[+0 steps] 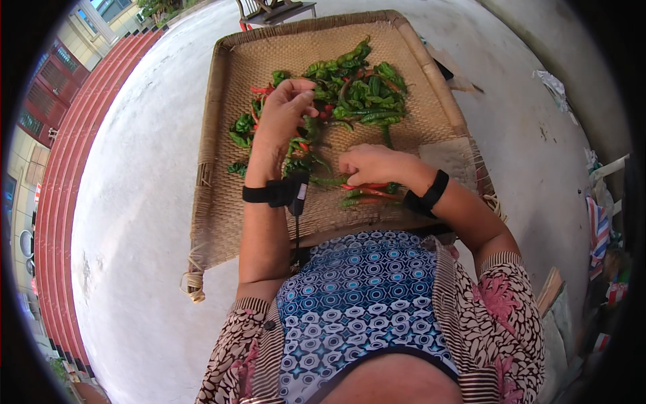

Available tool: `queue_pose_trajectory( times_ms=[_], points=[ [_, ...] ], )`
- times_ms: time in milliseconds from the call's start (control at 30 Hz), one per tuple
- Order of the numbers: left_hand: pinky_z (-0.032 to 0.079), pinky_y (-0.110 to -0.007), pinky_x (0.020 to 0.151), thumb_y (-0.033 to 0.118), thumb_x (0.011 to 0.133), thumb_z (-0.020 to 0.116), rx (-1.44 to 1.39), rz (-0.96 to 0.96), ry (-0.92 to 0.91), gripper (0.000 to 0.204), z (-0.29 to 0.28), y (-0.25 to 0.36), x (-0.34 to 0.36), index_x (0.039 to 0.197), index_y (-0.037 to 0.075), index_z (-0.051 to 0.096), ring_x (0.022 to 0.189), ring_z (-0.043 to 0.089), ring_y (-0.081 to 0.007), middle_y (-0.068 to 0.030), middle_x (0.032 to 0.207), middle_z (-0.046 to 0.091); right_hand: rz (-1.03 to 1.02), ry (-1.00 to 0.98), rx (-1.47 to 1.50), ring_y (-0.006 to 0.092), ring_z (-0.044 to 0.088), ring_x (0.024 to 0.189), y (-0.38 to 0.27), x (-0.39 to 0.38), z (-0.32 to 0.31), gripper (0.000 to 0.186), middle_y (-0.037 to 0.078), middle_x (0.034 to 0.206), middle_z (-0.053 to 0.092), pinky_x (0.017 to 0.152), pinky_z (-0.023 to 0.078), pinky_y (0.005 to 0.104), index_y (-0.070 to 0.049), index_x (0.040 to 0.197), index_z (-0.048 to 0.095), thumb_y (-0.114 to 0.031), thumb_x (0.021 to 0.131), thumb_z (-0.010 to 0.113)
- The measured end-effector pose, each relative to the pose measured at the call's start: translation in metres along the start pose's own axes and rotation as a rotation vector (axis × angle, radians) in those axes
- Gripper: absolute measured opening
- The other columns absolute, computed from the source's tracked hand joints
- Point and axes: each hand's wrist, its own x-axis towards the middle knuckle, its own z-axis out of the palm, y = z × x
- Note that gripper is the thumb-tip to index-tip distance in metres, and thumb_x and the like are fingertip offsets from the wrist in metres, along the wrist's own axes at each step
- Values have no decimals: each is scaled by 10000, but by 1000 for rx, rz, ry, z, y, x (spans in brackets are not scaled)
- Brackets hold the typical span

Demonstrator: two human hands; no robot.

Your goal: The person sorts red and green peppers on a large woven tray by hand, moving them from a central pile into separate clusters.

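A large woven bamboo tray (pixel 232 74) lies in front of me. Across its middle spreads a loose heap of green and red chilli peppers (pixel 373 101). My left hand (pixel 289 108) is over the heap's left side, fingers bent in toward the thumb. Whatever they hold, if anything, does not show. Lower and to the right, my right hand (pixel 377 163) is closed with its knuckles up. Its fingertips are mostly hidden, close to a small bunch of red and green chilli peppers (pixel 370 195) lying at the tray's near side.
Black straps circle both wrists; a small black device (pixel 298 193) sits on the left one. A pale patch (pixel 447 158) covers the tray's right side. Red steps (pixel 64 195) run along the left of the concrete floor. Beyond the tray stands a chair (pixel 276 12). Bags and clutter (pixel 599 229) line the right.
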Motion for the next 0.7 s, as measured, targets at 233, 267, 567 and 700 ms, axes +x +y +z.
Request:
queue_pose_trajectory(
  times_ms=[233, 267, 567, 700],
  points=[
    [396, -193, 537, 125, 916, 554, 241, -58, -127, 163, -9, -1, -13, 1058, 46, 557, 629, 560, -58, 16, 838, 582, -38, 169, 299, 189, 606, 722, 28, -12, -23, 205, 116, 877, 615, 595, 472, 338, -14, 952, 599, -127, 792, 661],
    [396, -193, 537, 125, 916, 554, 242, -55, -123, 163, -12, -10, -14, 1058, 46, 557, 629, 560, -58, 16, 838, 582, -42, 169, 296, 189, 606, 722, 27, -15, -27, 205, 116, 877, 615, 595, 472, 338, -14, 952, 599, -127, 792, 661],
    [436, -310, 571, 60, 781, 599, 809, 69, -668, 135, -18, -48, -30, 912, 26, 599, 628, 571, -177, -64, 739, 591, 243, 739, 692, 157, 600, 784, 15, -23, -55, 326, 69, 882, 591, 703, 490, 300, 24, 1117, 513, -149, 865, 629],
    [448, -389, 629, 138, 709, 633, 864, 245, -996, 172, -26, -62, -26, 840, 35, 589, 738, 577, -277, -120, 791, 585, -149, 414, 235, 174, 603, 881, 34, -30, -31, 311, 42, 962, 630, 749, 473, 291, -45, 1058, 588, -233, 822, 660]
  ],
)
